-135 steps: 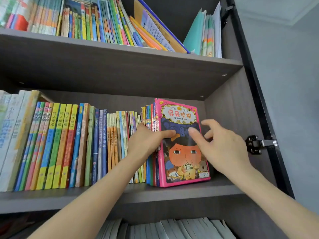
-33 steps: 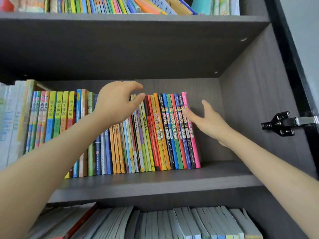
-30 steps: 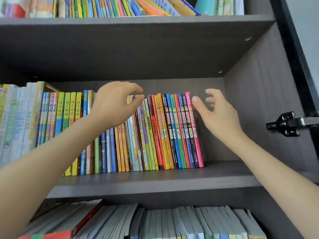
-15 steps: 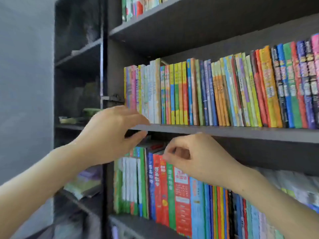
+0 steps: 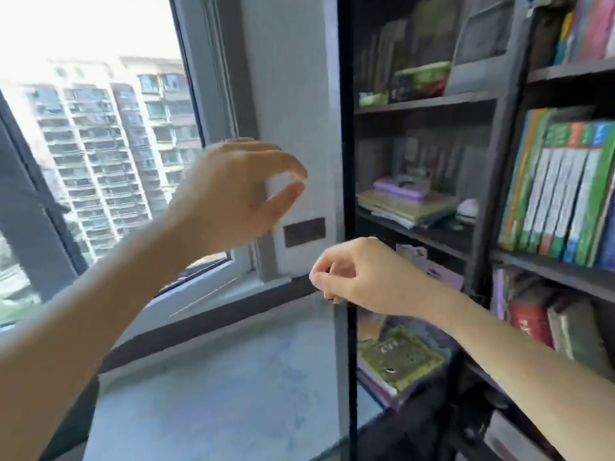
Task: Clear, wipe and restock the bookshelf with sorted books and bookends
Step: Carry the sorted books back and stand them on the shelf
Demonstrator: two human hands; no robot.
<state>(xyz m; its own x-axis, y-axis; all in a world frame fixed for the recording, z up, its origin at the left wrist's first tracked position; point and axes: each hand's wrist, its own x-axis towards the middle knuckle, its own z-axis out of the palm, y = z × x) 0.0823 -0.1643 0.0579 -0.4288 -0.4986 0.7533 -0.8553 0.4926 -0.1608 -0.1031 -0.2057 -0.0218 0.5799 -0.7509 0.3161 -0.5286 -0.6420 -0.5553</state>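
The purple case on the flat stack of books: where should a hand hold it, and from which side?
Probably by its two long sides, pinched from above, reaching in from the front of the shelf. The purple case lies flat on top of the stack of books, with free room over it. Blur hides its exact shape.

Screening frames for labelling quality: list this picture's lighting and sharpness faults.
Head view: sky at the top of the window is blown out to white; head view: the bookshelf beside it sits dim by contrast, its contents soft and smeared; head view: the left hand and right hand have blurred edges, so the right hand's grip is unreadable.
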